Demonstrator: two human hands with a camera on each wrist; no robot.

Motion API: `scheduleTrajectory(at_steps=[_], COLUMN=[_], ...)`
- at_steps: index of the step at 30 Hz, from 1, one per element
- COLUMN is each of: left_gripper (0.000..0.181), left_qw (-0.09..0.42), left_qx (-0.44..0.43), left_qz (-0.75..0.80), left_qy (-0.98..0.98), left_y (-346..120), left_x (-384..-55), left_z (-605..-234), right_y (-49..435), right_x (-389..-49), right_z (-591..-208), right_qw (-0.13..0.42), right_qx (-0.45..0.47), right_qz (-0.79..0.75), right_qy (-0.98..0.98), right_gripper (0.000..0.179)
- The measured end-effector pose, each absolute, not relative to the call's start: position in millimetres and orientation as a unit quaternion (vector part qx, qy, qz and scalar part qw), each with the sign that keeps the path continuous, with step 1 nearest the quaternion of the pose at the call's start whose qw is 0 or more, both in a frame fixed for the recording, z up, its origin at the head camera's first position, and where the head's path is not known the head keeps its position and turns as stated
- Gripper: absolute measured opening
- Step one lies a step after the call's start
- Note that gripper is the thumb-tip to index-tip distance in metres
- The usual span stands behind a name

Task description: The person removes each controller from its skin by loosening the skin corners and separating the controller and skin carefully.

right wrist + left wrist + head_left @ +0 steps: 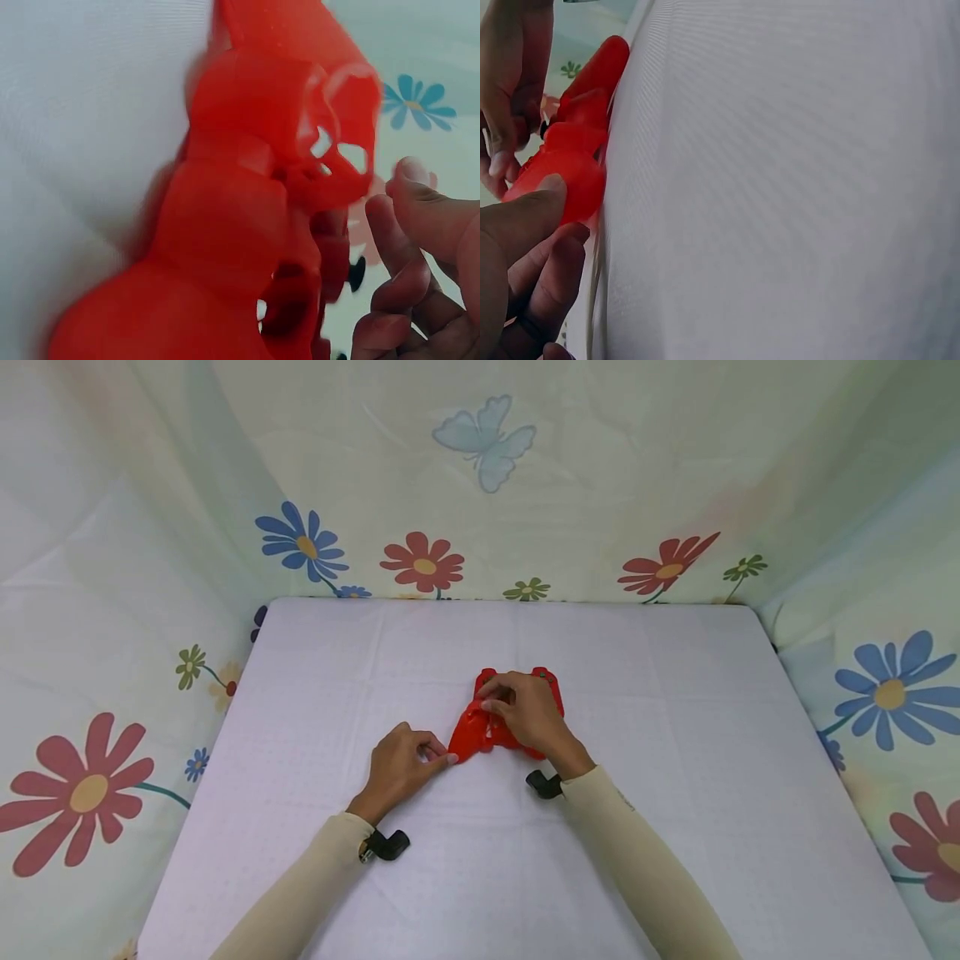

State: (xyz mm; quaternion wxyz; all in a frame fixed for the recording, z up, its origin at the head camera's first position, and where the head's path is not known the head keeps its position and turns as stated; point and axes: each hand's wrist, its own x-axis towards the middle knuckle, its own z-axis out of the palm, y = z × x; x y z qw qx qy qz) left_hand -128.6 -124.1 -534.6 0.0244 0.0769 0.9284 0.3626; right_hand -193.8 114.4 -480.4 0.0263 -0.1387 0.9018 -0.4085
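Note:
A red game controller [552,683] lies on the table, its upper part showing beyond my right hand. Over its near side sits a loose, soft red controller cover [471,732] with openings in it. My left hand [397,768] pinches the cover's left grip end, thumb on top and fingers beneath. Above the controller my right hand [528,706] has its fingers bent. In the right wrist view the thumb and index fingertips are right at the edge of the cover [225,217], with nothing visible between them. A black thumbstick [357,274] pokes out past the cover there.
A white cloth [420,652] covers the table. Flowered curtains [487,527] hang at its back and both sides. Small black wrist cameras [390,845] are strapped to both wrists, close to the tabletop.

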Motion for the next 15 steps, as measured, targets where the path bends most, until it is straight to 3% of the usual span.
scheduleTrajectory(at_steps=[15], left_gripper=[0.025], left_qw=[-0.031], left_qx=[0.091], left_qz=[0.357], left_qy=[0.929], left_y=[-116], left_x=[-138], left_z=[-523], right_y=[174], right_x=[-178], right_z=[-480], right_qw=[-0.031], right_qx=[-0.090], right_qz=[-0.427], right_qy=[0.899], right_gripper=[0.013])
